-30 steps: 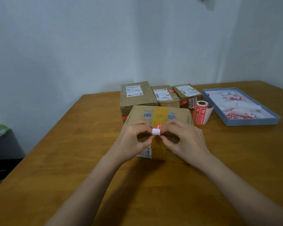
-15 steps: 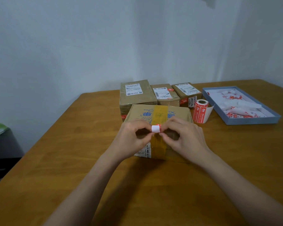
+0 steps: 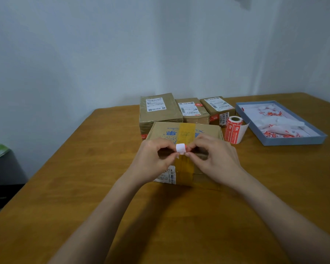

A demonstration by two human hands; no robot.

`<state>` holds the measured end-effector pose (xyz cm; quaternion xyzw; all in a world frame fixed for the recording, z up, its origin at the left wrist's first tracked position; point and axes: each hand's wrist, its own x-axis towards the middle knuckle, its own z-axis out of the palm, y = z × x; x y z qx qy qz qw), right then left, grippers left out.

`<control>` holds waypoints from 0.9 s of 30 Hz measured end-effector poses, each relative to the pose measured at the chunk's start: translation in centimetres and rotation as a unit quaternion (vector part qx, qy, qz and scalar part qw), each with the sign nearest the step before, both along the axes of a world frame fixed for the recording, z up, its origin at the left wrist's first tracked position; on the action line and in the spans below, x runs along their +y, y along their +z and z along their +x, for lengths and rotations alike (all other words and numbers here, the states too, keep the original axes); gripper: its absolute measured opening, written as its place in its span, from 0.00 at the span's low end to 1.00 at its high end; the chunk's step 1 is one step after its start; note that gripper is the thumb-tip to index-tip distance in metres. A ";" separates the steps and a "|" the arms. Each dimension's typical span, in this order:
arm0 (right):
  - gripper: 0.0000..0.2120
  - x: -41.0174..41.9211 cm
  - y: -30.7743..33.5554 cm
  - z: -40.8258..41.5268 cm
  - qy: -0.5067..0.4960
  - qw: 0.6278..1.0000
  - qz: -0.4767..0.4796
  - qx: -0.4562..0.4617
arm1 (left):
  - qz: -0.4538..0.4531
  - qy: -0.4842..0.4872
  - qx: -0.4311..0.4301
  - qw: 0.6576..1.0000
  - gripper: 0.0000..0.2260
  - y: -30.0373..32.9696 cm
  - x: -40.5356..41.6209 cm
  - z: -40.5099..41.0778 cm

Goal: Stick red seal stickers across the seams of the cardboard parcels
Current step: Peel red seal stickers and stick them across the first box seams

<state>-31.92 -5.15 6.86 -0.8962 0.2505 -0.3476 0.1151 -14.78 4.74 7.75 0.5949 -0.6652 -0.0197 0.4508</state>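
A cardboard parcel with a yellow tape strip along its seam lies in front of me on the wooden table. Above its near part, my left hand and my right hand pinch a small sticker piece between fingertips; its white backing faces me and a red edge shows at the right. A roll of red seal stickers stands to the right of the parcel, its white liner tail curling outward.
Three taped brown parcels with white shipping labels stand in a row behind the front parcel. A shallow blue tray with peeled liner scraps sits at the right. A dark object with a green top stands off the table's left.
Both hands have stayed together over the parcel, working the sticker piece between the fingertips; it sits slightly higher and more curled. Nothing else on the table moved.
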 end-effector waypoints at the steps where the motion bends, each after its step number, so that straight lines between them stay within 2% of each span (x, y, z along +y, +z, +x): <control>1: 0.04 0.0 0.1 0.0 0.003 1.000 0.002 0.004 | 0.002 0.001 -0.003 1.000 0.06 0.0 0.0 0.0; 14: 0.01 -0.2 0.9 0.1 0.023 0.999 0.023 0.015 | 0.016 -0.002 -0.015 1.000 0.03 0.2 -0.2 0.2; 27: 0.01 -0.7 0.8 0.2 0.016 0.999 0.027 -0.004 | 0.012 -0.011 0.021 1.000 0.02 0.5 -0.5 0.2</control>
